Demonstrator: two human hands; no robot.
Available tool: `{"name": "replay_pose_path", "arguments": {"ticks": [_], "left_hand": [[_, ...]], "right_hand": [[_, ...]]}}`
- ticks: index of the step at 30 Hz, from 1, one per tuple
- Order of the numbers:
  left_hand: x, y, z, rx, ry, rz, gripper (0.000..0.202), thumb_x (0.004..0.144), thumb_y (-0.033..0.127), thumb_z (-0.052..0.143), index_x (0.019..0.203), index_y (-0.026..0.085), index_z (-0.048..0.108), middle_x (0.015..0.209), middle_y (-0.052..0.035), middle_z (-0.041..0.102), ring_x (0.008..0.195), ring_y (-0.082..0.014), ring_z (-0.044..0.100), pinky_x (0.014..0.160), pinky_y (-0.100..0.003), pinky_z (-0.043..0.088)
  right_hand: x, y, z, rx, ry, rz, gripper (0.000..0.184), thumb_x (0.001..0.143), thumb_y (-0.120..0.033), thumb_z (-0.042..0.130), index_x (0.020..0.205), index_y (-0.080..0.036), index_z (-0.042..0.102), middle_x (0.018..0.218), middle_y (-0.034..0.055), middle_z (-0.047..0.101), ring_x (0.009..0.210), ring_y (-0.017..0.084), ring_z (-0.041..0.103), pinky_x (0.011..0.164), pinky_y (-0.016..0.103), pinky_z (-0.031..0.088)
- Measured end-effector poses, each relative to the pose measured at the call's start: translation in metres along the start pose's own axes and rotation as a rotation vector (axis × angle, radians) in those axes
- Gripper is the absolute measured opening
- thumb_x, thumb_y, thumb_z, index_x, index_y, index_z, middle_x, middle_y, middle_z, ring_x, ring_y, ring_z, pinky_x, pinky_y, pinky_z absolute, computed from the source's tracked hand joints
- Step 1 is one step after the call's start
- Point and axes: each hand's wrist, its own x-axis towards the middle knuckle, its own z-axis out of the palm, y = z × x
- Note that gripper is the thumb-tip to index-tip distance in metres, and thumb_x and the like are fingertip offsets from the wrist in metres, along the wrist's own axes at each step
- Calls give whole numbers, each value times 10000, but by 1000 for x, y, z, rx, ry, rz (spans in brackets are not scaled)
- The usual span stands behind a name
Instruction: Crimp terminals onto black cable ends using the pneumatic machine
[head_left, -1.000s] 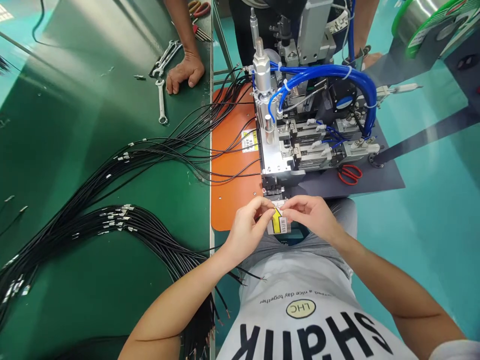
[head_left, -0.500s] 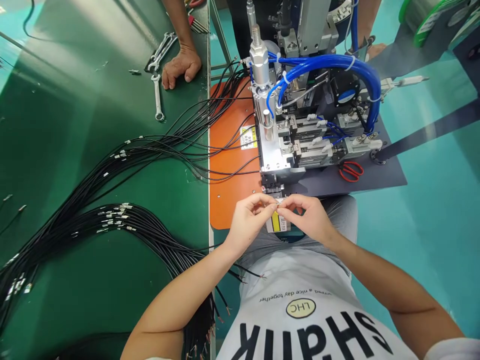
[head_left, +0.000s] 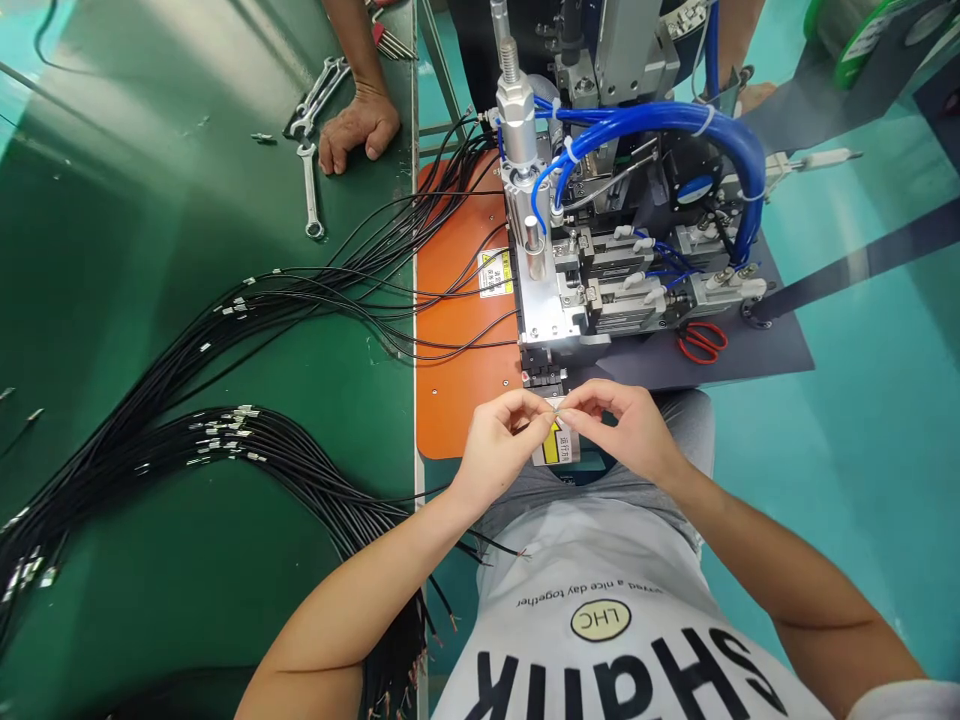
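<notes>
Left hand (head_left: pixel 499 440) and right hand (head_left: pixel 626 428) meeting at centre frame, fingers pinched together on a tiny metal terminal piece (head_left: pixel 556 409), just below the silver machine with blue hoses (head_left: pixel 600 230). Black wire bundles (head_left: pixel 225 450) sprawled over the green surface (head_left: pixel 150 250), left side.

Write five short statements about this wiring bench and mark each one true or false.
1. Both hands, left hand and right hand, pinch a tiny metal piece between them. True.
2. The red-handled scissors lie on the green table. False: they lie on the dark grey machine base.
3. Another person's hand rests on the green table. True.
4. The pneumatic hoses are yellow. False: blue.
5. Black wires lie bundled left. True.
</notes>
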Motion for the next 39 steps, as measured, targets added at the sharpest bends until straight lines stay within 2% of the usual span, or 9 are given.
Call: {"name": "replay_pose_path", "arguments": {"ticks": [5,8,12,15,17,21,25,39], "left_hand": [[1,-1,0,53,-17,28,178,847,315,671,824,139,654,729,-4,610,623,-85,514,583,-207,438],[-4,-4,-3,208,-24,95,174,887,321,629,952,161,649,806,-23,616,691,-112,541,613,-227,454],[-3,-11,-12,573,32,325,125,947,260,533,1012,193,616,914,-41,576,809,-139,556,714,-264,478],[12,-17,-22,756,13,498,185,974,227,470,1085,205,616,1000,-63,572,923,-159,578,799,-288,498],[27,-23,-28,814,-18,556,228,981,226,455,1141,212,617,1006,-65,578,935,-161,588,805,-286,509],[49,-33,-38,862,-55,594,295,982,199,432,1212,220,616,981,-60,580,872,-145,590,761,-266,516],[54,-37,-41,878,-75,626,337,964,148,422,1230,214,618,995,-70,570,884,-147,583,747,-265,513],[60,-35,-42,877,-75,634,343,940,117,443,1205,207,640,962,-65,527,900,-155,573,742,-267,515]], "right_hand": [[1,3,2,-58,19,-15,132,862,-322,660,825,-204,706,782,16,699,700,154,580,631,296,406],[1,9,0,-114,37,-43,122,877,-298,632,812,-209,685,788,11,685,713,154,575,627,293,394],[7,24,-4,-72,73,19,116,874,-308,637,831,-205,669,802,12,684,725,153,587,636,286,413],[20,35,-7,11,101,57,149,861,-341,654,830,-196,668,812,27,689,748,166,602,672,294,452],[32,40,-9,65,98,95,184,844,-367,673,821,-185,671,803,37,687,738,168,604,696,304,476],[47,46,-8,164,83,201,251,788,-413,730,793,-169,673,754,30,666,676,151,590,671,300,496],[52,50,-6,241,111,255,261,761,-412,759,790,-167,675,746,22,658,668,138,587,657,283,500],[58,52,-12,182,71,244,243,802,-413,727,822,-175,686,763,31,678,696,156,614,696,304,511]]}}
